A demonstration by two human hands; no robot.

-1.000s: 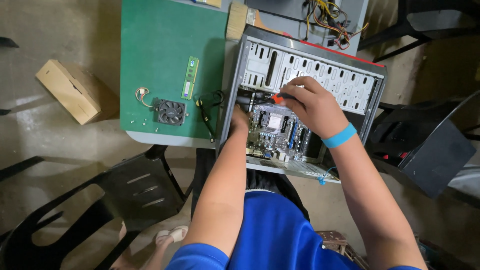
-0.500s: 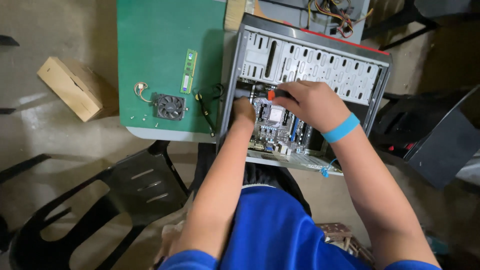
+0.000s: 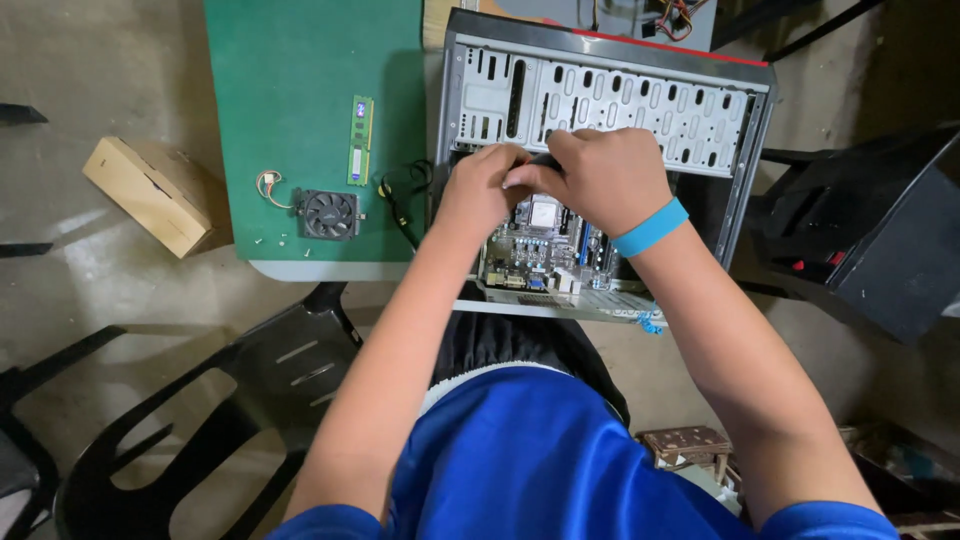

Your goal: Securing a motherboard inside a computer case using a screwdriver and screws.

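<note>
From the head camera, both hands were inside an open computer case (image 3: 610,100) lying on its side. The left hand (image 3: 480,190) was curled, its fingertips pressed together against something dark at the top of the motherboard (image 3: 545,250). The right hand (image 3: 600,175), with a blue wristband (image 3: 650,227) on its wrist, was closed over the same spot, fingers bent and touching the left hand's fingers. A dark object showed just between the two hands; what it was could not be made out, possibly a tool handle or a part of the board. The motherboard lay in the lower half of the case, below the hands, and the perforated metal panel of the case ran above them.

Left of the case, a green mat (image 3: 300,100) held a memory stick (image 3: 360,140), a small black fan (image 3: 328,213) with its wires, a black cable (image 3: 400,195) and a few scattered screws. A cardboard box (image 3: 150,195) lay on the floor further left, and a black plastic chair (image 3: 200,400) stood near the person's left arm.
</note>
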